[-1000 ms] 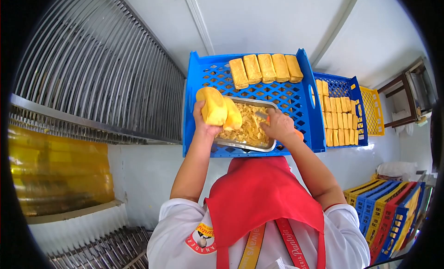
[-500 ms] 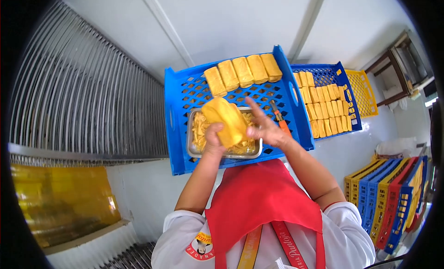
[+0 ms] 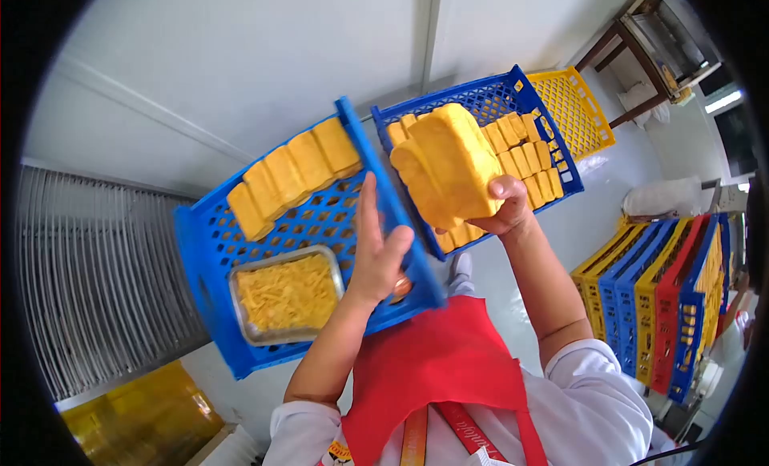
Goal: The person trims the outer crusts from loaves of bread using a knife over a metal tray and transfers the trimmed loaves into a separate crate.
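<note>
My right hand (image 3: 511,208) is closed around a thick yellow loaf (image 3: 456,166), lifted above the dark blue crate (image 3: 565,158). The loaf looks like a soft cake or bread, with a bulging upper edge. My left hand (image 3: 376,262) is open, fingers stretched upward, over the right side of the lighter blue crate (image 3: 192,258). Inside that crate, a row of yellow loaves (image 3: 284,182) lies along the far side. A metal pan (image 3: 336,266) full of yellow trimmings (image 3: 288,291) sits nearer me. A small orange piece (image 3: 402,288) shows beside my left wrist, mostly hidden.
Rows of yellow loaves (image 3: 521,158) fill much of the dark blue crate. A yellow crate (image 3: 565,106) stands beyond it. Stacked coloured crates (image 3: 641,298) rise at the right, metal racks (image 3: 96,282) at the left. A wooden-legged stand (image 3: 633,74) is at the far right.
My view has turned right. The loaf has gone from above the metal pan to above the dark blue crate, now in my right hand. My left hand has let go of it.
</note>
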The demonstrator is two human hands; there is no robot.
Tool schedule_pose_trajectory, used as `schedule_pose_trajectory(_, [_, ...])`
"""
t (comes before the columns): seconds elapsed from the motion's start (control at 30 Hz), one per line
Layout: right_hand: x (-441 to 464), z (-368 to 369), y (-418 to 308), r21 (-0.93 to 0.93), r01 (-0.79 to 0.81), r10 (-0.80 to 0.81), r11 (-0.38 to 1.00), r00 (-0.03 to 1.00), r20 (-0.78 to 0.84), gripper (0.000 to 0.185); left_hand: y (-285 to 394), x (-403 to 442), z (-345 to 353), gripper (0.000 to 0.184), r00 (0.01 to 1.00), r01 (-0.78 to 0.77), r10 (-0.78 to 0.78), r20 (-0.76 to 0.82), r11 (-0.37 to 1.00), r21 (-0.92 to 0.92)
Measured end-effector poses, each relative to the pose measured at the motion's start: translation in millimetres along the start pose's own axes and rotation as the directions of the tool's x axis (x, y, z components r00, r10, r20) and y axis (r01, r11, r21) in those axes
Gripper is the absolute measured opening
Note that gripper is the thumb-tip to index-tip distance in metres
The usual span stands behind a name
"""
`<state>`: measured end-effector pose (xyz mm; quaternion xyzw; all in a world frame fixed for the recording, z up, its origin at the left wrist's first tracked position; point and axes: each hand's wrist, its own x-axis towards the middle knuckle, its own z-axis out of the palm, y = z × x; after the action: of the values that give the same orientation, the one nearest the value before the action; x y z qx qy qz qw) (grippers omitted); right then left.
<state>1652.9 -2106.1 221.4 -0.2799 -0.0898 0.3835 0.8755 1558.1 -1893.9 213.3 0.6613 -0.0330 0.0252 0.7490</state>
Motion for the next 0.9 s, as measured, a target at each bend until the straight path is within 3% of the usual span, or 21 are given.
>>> schedule_pose_trajectory(0.03, [0, -35, -17, 0.003, -0.011, 0.011, 1.0, 1.0, -0.001, 0.083, -7, 9, 13, 0.096, 0.999, -0.044, 0.045, 0.003, 0.965, 0.259])
schedule_pose_trajectory(0.07, [0, -83, -29, -0.024, -0.059, 0.056, 0.998, 0.992, -0.114, 0.081, -30, 17, 27, 0.096, 0.998, 0.011, 0.026, -0.049, 0.778, 0.628])
schedule_pose_trajectory(0.1, [0, -128, -39, -0.039, -0.104, 0.092, 0.994, 0.969, -0.228, 0.079, -49, 24, 41, 0.095, 0.995, 0.078, 0.022, -0.098, 0.453, 0.888])
schedule_pose_trajectory(0.13, [1, -164, -49, -0.141, -0.177, 0.109, 0.974, 0.913, -0.394, 0.077, -62, 29, 55, 0.097, 0.986, 0.164, -0.055, -0.154, 0.35, 0.922])
schedule_pose_trajectory(0.17, [4, -209, -55, -0.129, -0.182, 0.118, 0.975, 0.911, -0.395, 0.077, -68, 35, 66, 0.097, 0.985, 0.17, -0.067, -0.157, 0.344, 0.923])
schedule_pose_trajectory(0.23, [8, -298, -65, -0.148, -0.504, 0.327, 0.851, 0.729, -0.602, 0.084, -70, 44, 79, 0.101, 0.97, 0.231, -0.102, -0.221, 0.097, 0.968])
schedule_pose_trajectory(0.27, [10, -327, -74, -0.133, -0.518, 0.348, 0.845, 0.722, -0.597, 0.084, -72, 46, 80, 0.101, 0.965, 0.244, -0.118, -0.234, 0.088, 0.966])
schedule_pose_trajectory(0.33, [22, -380, -84, -0.188, -0.665, 0.311, 0.723, 0.556, -0.771, 0.097, -72, 46, 75, 0.103, 0.979, 0.194, -0.102, -0.178, 0.177, 0.965])
schedule_pose_trajectory(0.37, [34, -395, -88, -0.293, -0.692, 0.165, 0.659, 0.514, -0.842, 0.109, -71, 46, 74, 0.103, 0.973, 0.215, -0.119, -0.197, 0.159, 0.964])
schedule_pose_trajectory(0.4, [44, -411, -98, -0.344, -0.725, 0.117, 0.597, 0.503, -0.856, 0.11, -71, 47, 73, 0.102, 0.972, 0.21, -0.146, -0.185, 0.179, 0.961])
schedule_pose_trajectory(0.43, [56, -417, -108, -0.415, -0.747, 0.042, 0.52, 0.507, -0.861, 0.107, -70, 48, 73, 0.101, 0.97, 0.204, -0.172, -0.17, 0.2, 0.958])
schedule_pose_trajectory(0.47, [64, -496, -96, -0.639, -0.609, -0.089, 0.47, 0.688, -0.72, 0.104, -69, 48, 75, 0.098, 0.96, 0.236, -0.195, -0.202, 0.172, 0.956])
schedule_pose_trajectory(0.5, [78, -522, -99, -0.631, -0.775, -0.301, -0.042, 0.612, -0.732, 0.103, -69, 48, 75, 0.098, 0.955, 0.246, -0.21, -0.211, 0.157, 0.956])
schedule_pose_trajectory(0.53, [93, -513, -110, -0.551, -0.825, -0.348, -0.126, 0.557, -0.754, 0.102, -68, 49, 74, 0.096, 0.952, 0.249, -0.222, -0.211, 0.158, 0.956])
schedule_pose_trajectory(0.7, [158, -532, -128, -0.369, -0.869, -0.577, -0.329, 0.495, -0.65, 0.093, -67, 56, 76, 0.087, 0.93, 0.294, -0.272, -0.246, 0.152, 0.944])
schedule_pose_trajectory(0.9, [204, -591, -102, -0.232, -0.848, -0.632, -0.476, 0.513, -0.58, 0.097, -70, 50, 72, 0.086, 0.903, 0.351, -0.311, -0.296, 0.139, 0.926])
